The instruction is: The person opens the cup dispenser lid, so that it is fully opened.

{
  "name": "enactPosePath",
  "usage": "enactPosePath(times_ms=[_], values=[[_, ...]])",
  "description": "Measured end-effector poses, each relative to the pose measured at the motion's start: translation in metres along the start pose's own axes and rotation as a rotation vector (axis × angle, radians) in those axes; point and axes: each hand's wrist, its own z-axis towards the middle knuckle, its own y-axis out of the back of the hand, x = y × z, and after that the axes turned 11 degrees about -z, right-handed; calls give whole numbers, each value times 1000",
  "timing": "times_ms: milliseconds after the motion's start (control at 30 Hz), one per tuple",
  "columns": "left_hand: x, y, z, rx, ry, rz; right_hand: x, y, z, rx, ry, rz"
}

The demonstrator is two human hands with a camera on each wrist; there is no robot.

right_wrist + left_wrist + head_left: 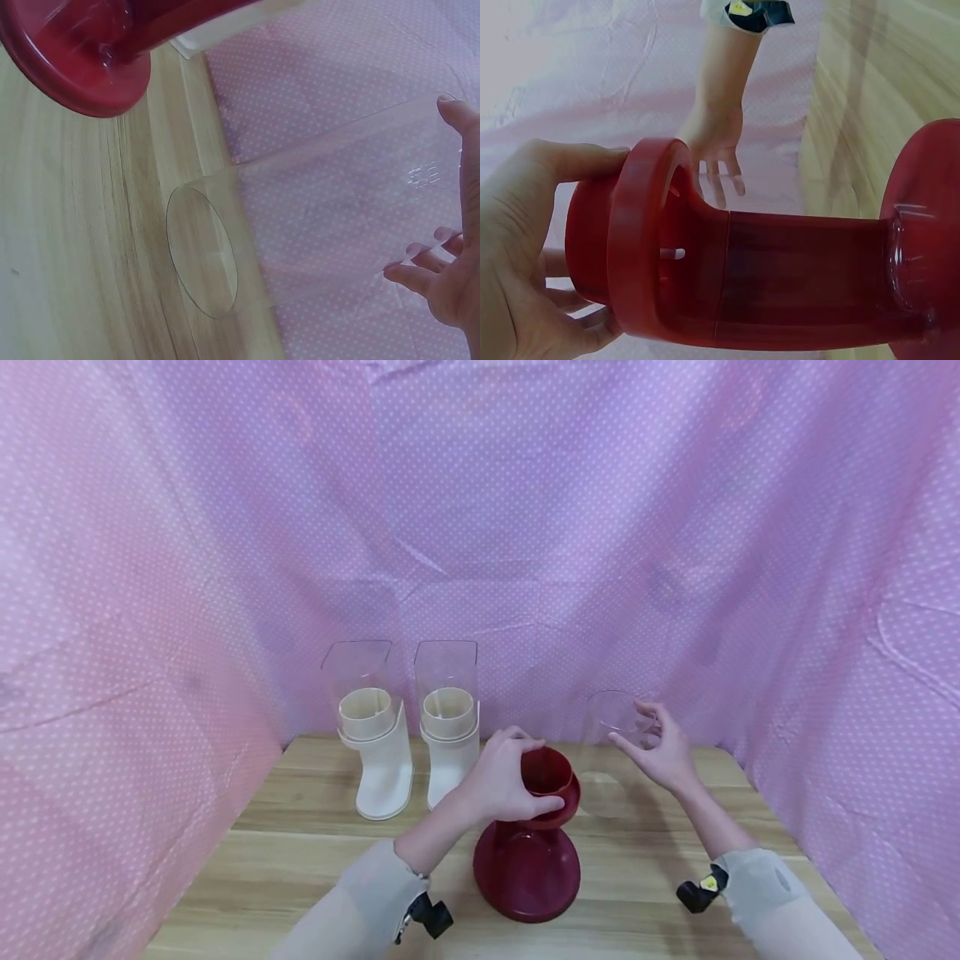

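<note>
Red stand [528, 878]: upright on the table [637, 893], nearest thing.
Left hand [500, 781]: fingers and thumb spread wide, gripping the red cup [546, 770] in the stand's ring.
Right hand [663, 756]: 3 o'clock of the cup, fingers parted, gripping the clear tube [330, 217] near its top rim.
Gap: wood between base and tube.
White stands [386, 785]: 10–11 o'clock of the base.
Curtain [465, 527]: 12 o'clock, behind the table's far edge.
</note>
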Motion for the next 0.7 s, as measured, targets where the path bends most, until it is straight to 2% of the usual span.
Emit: enactPosePath(times_ms=[400,700], values=[[4,4,50,-13,26,50,-2,7,0,19,2,-19],[18,12,80,-30,51,31,-5,9,0,20,8,-24]])
